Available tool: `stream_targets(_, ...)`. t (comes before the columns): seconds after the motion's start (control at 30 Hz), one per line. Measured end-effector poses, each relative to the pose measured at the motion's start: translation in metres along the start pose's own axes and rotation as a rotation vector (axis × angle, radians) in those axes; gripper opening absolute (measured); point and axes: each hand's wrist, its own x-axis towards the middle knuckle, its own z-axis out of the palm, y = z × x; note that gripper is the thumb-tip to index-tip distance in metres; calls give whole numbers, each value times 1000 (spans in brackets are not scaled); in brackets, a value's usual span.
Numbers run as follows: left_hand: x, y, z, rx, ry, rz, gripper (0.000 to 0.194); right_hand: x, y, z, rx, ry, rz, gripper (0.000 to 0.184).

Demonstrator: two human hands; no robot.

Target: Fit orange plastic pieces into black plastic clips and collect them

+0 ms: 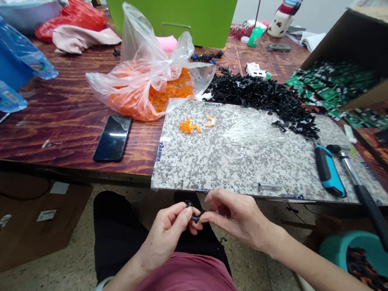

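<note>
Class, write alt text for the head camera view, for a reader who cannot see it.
A left hand and right hand pinch a small black plastic part above the person's lap, near a speckled granite slab on a wooden table, with a heap of black plastic parts beyond.

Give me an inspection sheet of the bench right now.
Surface: wooden table, speckled stone slab on it.
Job's things: small black plastic part; black parts heap along the slab's far edge; orange pieces on the slab.
Clutter: phone, blue-handled tool, hammer, bagged orange parts.
Hands: left hand and right hand both pinch the small part.
Cables: possibly a thin cord on floor cardboard.
Surroundings: teal tub of dark parts, green circuit boards in a box.
</note>
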Motion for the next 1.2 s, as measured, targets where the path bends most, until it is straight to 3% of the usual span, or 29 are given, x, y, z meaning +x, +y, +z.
stream_targets(0.3, -2, 0, 2, 43, 95, 42, 29, -7, -2, 10, 238, 31, 197, 26)
stream_targets(0.8, -8, -7, 3, 159, 51, 86, 26, -4, -10, 15, 421, -73, 298, 18)
stream_targets(1.03, -9, -9, -3, 328, 47, 144, 29, -4, -10, 25, 470, -81, 334, 22)
stream_targets(1.2, -6, -6, -12, 215, 5, 76, 28, -4, -5, 36, 673, -62, 470, 28)
